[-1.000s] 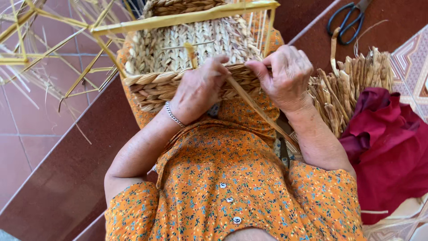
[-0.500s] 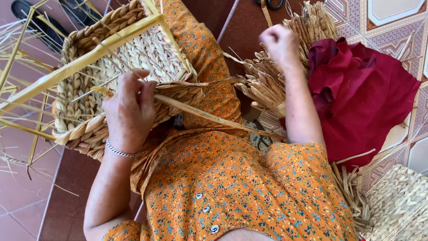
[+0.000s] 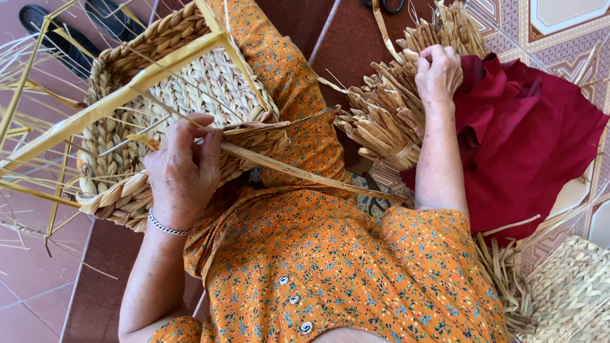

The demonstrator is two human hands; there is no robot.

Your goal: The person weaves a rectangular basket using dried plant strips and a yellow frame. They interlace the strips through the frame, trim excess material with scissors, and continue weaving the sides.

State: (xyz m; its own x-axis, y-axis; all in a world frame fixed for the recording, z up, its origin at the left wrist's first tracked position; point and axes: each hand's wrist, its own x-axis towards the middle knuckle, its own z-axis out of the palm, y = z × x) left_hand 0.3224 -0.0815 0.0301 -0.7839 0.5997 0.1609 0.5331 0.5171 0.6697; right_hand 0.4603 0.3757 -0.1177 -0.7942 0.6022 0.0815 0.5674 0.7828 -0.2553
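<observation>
While the basket sits half-woven on the lap inside a yellow frame, left hand presses its near rim, fingers closed on a flat strand running across the orange dress. Red cloth lies to the right. Right hand grips stalks in the straw bundle beside it. Scissors at top edge

No packages, labels, signs or screens anywhere in view.
</observation>
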